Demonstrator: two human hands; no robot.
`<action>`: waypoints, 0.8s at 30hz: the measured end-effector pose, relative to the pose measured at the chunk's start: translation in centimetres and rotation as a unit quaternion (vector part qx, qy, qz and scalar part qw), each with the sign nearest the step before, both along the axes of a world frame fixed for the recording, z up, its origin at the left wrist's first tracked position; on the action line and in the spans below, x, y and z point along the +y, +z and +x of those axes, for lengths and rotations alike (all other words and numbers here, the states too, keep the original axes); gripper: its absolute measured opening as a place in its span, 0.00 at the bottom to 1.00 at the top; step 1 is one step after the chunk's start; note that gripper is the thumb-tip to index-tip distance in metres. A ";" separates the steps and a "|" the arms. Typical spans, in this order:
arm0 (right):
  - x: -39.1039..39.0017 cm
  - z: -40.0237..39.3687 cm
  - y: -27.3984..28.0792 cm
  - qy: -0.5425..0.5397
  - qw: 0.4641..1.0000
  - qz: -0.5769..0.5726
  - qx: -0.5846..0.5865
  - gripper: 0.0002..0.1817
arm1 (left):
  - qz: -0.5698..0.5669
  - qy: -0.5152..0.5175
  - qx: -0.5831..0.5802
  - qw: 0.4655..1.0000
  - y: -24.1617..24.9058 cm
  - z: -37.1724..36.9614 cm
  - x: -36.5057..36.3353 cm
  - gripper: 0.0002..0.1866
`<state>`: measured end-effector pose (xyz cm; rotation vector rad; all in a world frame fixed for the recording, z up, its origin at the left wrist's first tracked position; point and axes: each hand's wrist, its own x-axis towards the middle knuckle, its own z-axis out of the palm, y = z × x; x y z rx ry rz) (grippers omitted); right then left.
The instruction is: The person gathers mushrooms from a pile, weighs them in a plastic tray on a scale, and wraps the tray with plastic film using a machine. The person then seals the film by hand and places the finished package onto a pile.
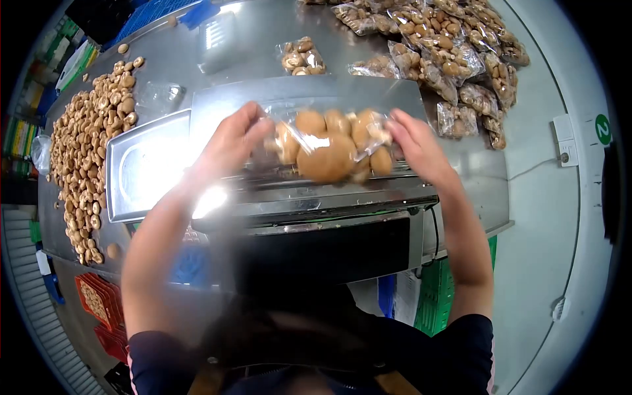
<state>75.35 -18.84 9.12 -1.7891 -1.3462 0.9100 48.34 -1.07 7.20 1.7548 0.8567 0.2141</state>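
Note:
A clear plastic bag of brown mushrooms is stretched between my two hands. My left hand pinches its left end, and my right hand grips the right end. Beneath the bag is a metal machine with a long narrow front edge; part of its top is hidden by the bag. To the left of my left hand lies a shiny metal tray. Farther back, a single filled bag of mushrooms rests on the steel table.
Loose mushrooms form a big heap on the left of the steel table. Many filled bags are piled at the back right. A crumpled clear bag lies behind the tray. Red crates stand low at left; a wall borders the right.

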 end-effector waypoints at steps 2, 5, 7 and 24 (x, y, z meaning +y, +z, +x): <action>-3.7 -2.5 2.1 -0.063 0.998 -0.017 0.019 0.15 | -0.077 0.016 0.015 0.997 2.7 -1.8 -3.9 0.11; -9.2 -5.9 2.9 -0.112 0.975 -0.121 0.147 0.15 | -0.235 0.102 0.051 0.965 5.5 -4.5 -9.4 0.14; -11.3 -8.6 2.2 -0.161 0.952 -0.174 0.193 0.13 | -0.194 0.038 0.066 0.978 3.5 -6.6 -11.7 0.13; -16.7 -20.5 -8.8 -0.271 0.962 0.018 0.023 0.11 | 0.140 0.232 0.102 0.957 -6.7 -15.5 -17.4 0.25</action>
